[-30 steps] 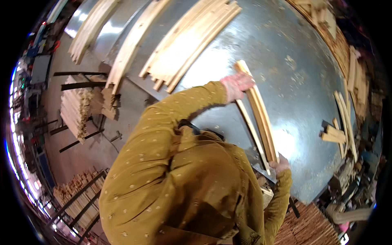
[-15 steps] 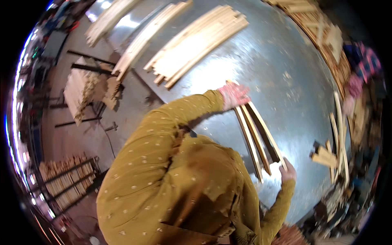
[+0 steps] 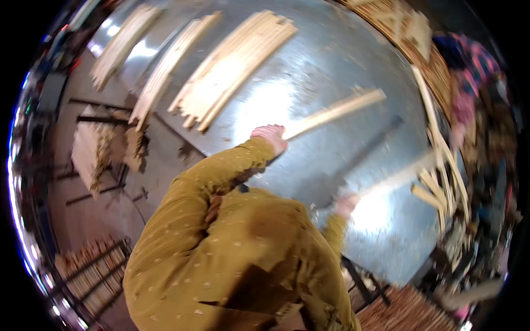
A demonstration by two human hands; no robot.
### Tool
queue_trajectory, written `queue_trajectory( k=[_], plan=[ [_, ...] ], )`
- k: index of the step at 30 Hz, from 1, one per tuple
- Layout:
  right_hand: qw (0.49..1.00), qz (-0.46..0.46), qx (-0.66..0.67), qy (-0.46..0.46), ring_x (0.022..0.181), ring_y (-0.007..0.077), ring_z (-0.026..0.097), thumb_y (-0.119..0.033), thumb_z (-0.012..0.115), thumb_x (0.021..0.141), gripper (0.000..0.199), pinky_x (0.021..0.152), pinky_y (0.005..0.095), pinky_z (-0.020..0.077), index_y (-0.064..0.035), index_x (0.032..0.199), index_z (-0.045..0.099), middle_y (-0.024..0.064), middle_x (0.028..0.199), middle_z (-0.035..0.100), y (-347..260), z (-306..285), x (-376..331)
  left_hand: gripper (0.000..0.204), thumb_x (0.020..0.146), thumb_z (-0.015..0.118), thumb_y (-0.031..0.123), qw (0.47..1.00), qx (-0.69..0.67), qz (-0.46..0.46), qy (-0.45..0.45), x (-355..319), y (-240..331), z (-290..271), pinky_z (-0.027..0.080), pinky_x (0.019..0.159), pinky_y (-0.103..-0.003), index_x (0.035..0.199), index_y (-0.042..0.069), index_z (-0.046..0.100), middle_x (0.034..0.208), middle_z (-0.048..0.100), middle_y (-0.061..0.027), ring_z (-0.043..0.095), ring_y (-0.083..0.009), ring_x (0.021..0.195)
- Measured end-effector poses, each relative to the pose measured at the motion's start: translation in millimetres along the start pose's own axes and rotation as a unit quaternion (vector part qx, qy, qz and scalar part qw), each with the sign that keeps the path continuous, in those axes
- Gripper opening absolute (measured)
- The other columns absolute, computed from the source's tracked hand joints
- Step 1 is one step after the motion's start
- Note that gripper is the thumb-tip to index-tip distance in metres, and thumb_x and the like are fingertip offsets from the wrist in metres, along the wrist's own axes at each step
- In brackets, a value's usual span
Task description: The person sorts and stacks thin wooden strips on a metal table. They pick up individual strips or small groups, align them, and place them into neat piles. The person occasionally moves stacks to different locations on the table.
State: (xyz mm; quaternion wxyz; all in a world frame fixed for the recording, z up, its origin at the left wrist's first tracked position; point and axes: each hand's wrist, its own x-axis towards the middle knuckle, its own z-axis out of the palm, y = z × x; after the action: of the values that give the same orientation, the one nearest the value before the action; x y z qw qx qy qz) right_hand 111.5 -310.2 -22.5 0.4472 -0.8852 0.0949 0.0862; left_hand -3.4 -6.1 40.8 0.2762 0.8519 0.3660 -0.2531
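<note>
Left hand (image 3: 269, 138) fingers clamp one pale curved wooden slat (image 3: 334, 112), now swung up off the shiny metal table (image 3: 309, 66). Right hand (image 3: 346, 204) grips another blurred slat (image 3: 395, 179), so the bundle has split, mid-sort apparently.

I wear a mustard-yellow long-sleeved top, loose and creased, sprinkled all over with small pale dots. Its sleeves run down both my arms to the wrists, where my left hand (image 3: 269, 136) and right hand (image 3: 346, 203) come out bare, without gloves, rings or a watch.
</note>
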Motion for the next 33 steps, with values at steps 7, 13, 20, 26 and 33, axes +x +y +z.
queue_trajectory(
  k=[7,13,20,26,33],
  plan=[
    [0.812,-0.091,-0.328,-0.474,0.115,0.0386,0.060,-0.040,0.044,0.097,0.053,0.096,0.0467,0.0465,-0.0074,0.138,0.047,0.0244,0.123,0.062,-93,117,-92,0.087,0.087,0.058,0.056,1.000,-0.012,-0.020,-0.009,-3,11,19,0.036,0.112,-0.042,0.152,0.006,0.029,0.151,0.038,-0.0210,0.037,-0.0338,0.140],
    [0.812,-0.221,-0.200,-0.502,0.109,0.0369,0.062,-0.033,0.046,0.097,0.051,0.095,0.0433,0.0470,-0.0054,0.140,0.048,0.0231,0.119,0.064,-78,87,-85,0.085,0.085,0.060,0.054,0.997,-0.011,-0.074,-0.018,3,10,27,0.036,0.112,-0.036,0.150,0.006,0.033,0.151,0.039,-0.0176,0.038,-0.0296,0.140],
    [0.908,-0.075,0.187,-0.368,0.058,0.0059,0.043,-0.010,0.050,0.099,0.048,0.052,0.0195,0.0404,-0.0038,0.146,0.042,-0.0021,0.076,0.055,27,108,-63,0.083,0.078,0.076,0.042,0.977,-0.198,-0.050,0.058,-46,-67,-57,0.038,0.109,-0.035,0.143,0.003,0.042,0.139,0.049,-0.0199,0.047,-0.0324,0.129],
    [0.916,-0.087,0.242,-0.309,0.059,0.0063,0.045,-0.010,0.050,0.100,0.047,0.054,0.0204,0.0421,0.0020,0.144,0.041,-0.0002,0.076,0.055,-52,137,-100,0.074,0.074,0.077,0.050,0.930,0.048,-0.166,0.323,-77,-240,-145,0.020,0.117,-0.042,0.129,0.003,0.060,0.151,0.035,-0.0155,0.023,-0.0312,0.142],
    [0.884,-0.259,0.274,-0.274,0.063,0.0076,0.049,-0.009,0.050,0.100,0.048,0.055,0.0219,0.0453,0.0036,0.145,0.039,0.0022,0.078,0.058,-163,247,-189,0.083,0.078,0.064,0.062,0.961,0.065,-0.217,0.160,-40,-376,-140,0.002,0.119,-0.052,0.140,0.009,0.051,0.161,0.019,-0.0188,0.006,-0.0399,0.150]
  ],
)
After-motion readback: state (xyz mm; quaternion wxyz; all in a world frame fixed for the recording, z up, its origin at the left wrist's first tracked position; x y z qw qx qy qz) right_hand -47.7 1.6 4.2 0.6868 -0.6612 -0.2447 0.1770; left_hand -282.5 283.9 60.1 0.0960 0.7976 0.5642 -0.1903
